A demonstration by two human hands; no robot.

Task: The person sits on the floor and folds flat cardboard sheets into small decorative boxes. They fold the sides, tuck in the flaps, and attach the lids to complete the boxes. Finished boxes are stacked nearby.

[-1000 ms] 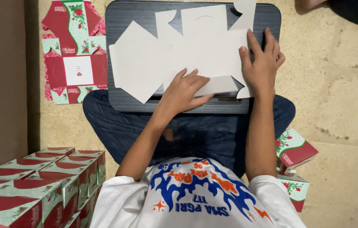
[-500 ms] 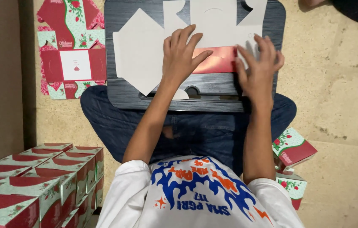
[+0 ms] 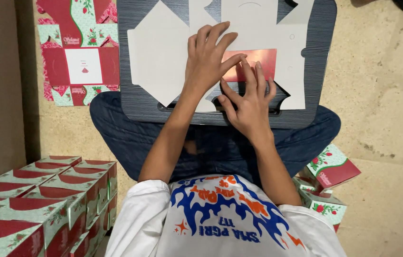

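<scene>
Both hands lie flat and open on a white card blank [image 3: 163, 57] spread over a dark lap tray [image 3: 315, 57] — left hand [image 3: 208, 59] pressing a folded red flap [image 3: 253, 62], right hand [image 3: 249, 102] touching its near edge. Finished boxes [image 3: 44, 190] sit stacked left.

Flat white carton blank [image 3: 163, 62]: top cut off by frame edge; middle hidden under left hand [image 3: 208, 59] and right hand [image 3: 249, 102]. Red folded flap [image 3: 263, 59] partly covered by fingers [image 3: 246, 76]. Stack of finished boxes [image 3: 35, 200] cropped at lower left. Printed flat blank [image 3: 80, 52] cropped at top.
</scene>
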